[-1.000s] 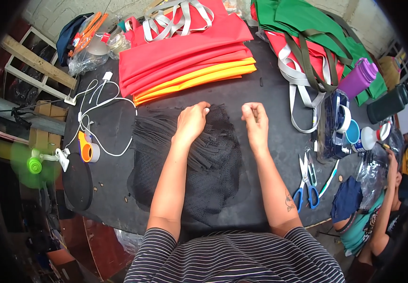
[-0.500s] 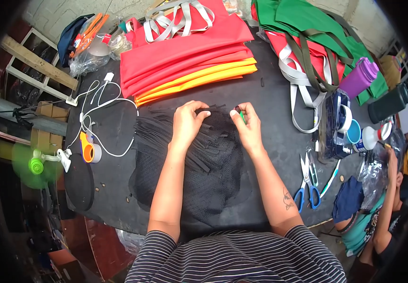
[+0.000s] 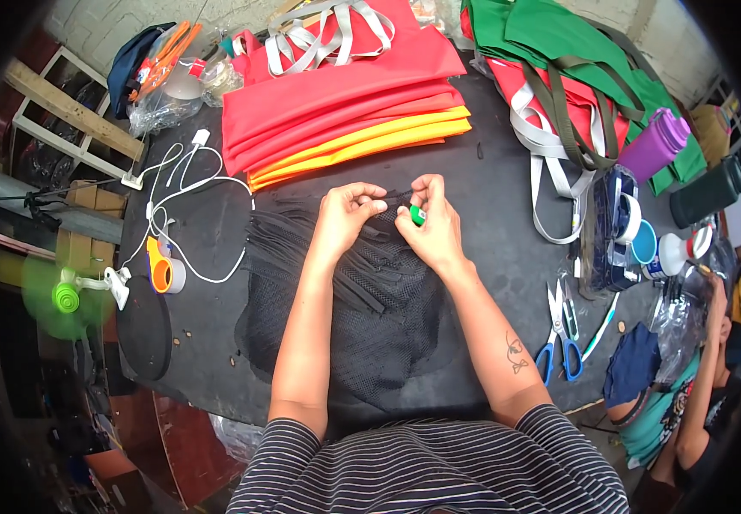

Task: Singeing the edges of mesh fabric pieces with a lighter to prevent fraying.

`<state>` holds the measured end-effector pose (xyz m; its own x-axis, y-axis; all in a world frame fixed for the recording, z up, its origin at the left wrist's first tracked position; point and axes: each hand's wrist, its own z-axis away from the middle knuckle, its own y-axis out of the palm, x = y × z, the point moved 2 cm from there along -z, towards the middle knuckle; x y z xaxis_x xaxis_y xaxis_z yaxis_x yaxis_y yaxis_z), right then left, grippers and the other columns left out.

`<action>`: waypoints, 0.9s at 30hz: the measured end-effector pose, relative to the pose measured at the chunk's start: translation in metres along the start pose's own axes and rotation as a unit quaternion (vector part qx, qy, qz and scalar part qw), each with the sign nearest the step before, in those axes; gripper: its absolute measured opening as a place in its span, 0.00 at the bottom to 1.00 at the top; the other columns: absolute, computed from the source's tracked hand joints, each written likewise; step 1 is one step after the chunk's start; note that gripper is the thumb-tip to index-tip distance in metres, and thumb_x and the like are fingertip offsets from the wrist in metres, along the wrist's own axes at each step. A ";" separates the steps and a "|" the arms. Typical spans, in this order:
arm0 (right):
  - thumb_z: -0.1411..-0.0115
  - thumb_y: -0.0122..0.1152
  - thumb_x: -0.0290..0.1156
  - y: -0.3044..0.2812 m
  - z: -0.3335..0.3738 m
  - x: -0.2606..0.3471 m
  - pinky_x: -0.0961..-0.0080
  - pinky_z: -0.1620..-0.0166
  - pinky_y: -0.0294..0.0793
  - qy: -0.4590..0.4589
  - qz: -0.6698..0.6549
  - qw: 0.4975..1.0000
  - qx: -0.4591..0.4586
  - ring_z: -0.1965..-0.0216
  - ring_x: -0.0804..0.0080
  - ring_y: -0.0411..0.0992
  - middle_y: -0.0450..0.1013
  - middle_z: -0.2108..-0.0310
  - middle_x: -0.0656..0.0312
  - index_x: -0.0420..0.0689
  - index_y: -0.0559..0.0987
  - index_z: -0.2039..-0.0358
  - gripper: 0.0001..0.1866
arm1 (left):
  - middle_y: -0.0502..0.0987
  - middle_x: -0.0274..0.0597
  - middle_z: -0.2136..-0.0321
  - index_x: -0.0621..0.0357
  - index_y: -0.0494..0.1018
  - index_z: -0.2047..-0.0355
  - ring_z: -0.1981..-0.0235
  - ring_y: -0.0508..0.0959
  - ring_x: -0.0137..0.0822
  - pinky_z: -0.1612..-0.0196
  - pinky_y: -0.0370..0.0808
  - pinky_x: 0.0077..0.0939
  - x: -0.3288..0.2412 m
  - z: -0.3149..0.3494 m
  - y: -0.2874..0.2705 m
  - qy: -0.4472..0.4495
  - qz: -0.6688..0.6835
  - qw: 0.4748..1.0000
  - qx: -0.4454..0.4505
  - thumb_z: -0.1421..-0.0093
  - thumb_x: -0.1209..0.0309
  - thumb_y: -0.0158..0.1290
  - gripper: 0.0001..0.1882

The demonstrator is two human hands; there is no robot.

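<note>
Black mesh fabric (image 3: 370, 343) with a bundle of black zipper-like strips (image 3: 302, 244) lies on the dark table in front of me. My left hand (image 3: 349, 214) is at the far edge of this pile, its thumb and index finger closed on the end of a thin black strip. My right hand (image 3: 432, 224) is just right of it, fingers curled round a small green lighter (image 3: 418, 215). Its fingertips come close to the strip's end; whether they touch is too small to tell.
Folded red and yellow bags (image 3: 345, 120) lie beyond my hands, green bags (image 3: 550, 43) at far right. Blue-handled scissors (image 3: 556, 338) lie right; a white cable (image 3: 160, 214) and tape roll (image 3: 167, 276) left. A small green fan (image 3: 66, 295) spins at left. Another person's arm (image 3: 704, 377) shows at right.
My right hand has moved left toward my left hand and turned, so more of the green lighter shows. My left hand has barely moved.
</note>
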<state>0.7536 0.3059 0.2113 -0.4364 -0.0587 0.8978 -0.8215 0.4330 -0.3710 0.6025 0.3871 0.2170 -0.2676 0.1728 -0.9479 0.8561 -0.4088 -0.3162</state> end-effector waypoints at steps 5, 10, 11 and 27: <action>0.49 0.63 0.32 -0.002 0.001 0.002 0.64 0.64 0.74 0.003 0.014 1.000 0.025 0.70 0.59 0.74 0.70 0.71 0.57 0.43 0.63 0.56 0.23 | 0.75 0.27 0.78 0.66 0.79 0.60 0.75 0.70 0.16 0.69 0.68 0.11 -0.008 0.002 0.000 -0.025 -0.026 0.999 0.012 0.47 0.80 0.60 0.12; 0.49 0.63 0.32 -0.001 0.003 -0.002 0.62 0.62 0.75 -0.006 0.026 0.999 0.021 0.66 0.56 0.76 0.72 0.69 0.52 0.43 0.63 0.56 0.23 | 0.73 0.29 0.81 0.66 0.79 0.62 0.78 0.70 0.17 0.72 0.69 0.14 -0.004 0.001 0.000 -0.005 -0.016 1.000 -0.001 0.49 0.78 0.61 0.12; 0.49 0.63 0.32 -0.001 0.002 -0.002 0.62 0.62 0.75 -0.006 0.026 0.999 0.021 0.66 0.56 0.76 0.72 0.69 0.52 0.43 0.63 0.56 0.23 | 0.73 0.29 0.81 0.66 0.79 0.62 0.78 0.70 0.17 0.72 0.69 0.14 -0.004 0.001 0.000 -0.005 -0.019 1.000 0.001 0.49 0.78 0.61 0.12; 0.45 0.63 0.36 0.010 -0.002 -0.001 0.66 0.66 0.74 -0.002 -0.047 0.999 0.008 0.71 0.56 0.76 0.75 0.74 0.52 0.39 0.75 0.69 0.13 | 0.75 0.30 0.82 0.66 0.80 0.64 0.78 0.70 0.18 0.73 0.68 0.15 -0.005 0.003 -0.001 0.016 -0.018 1.000 -0.005 0.48 0.77 0.61 0.10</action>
<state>0.7464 0.3118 0.2070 -0.3591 -0.1022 0.9277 -0.8646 0.4109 -0.2894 0.6012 0.3838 0.2217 -0.2848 0.2161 -0.9339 0.8501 -0.3933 -0.3503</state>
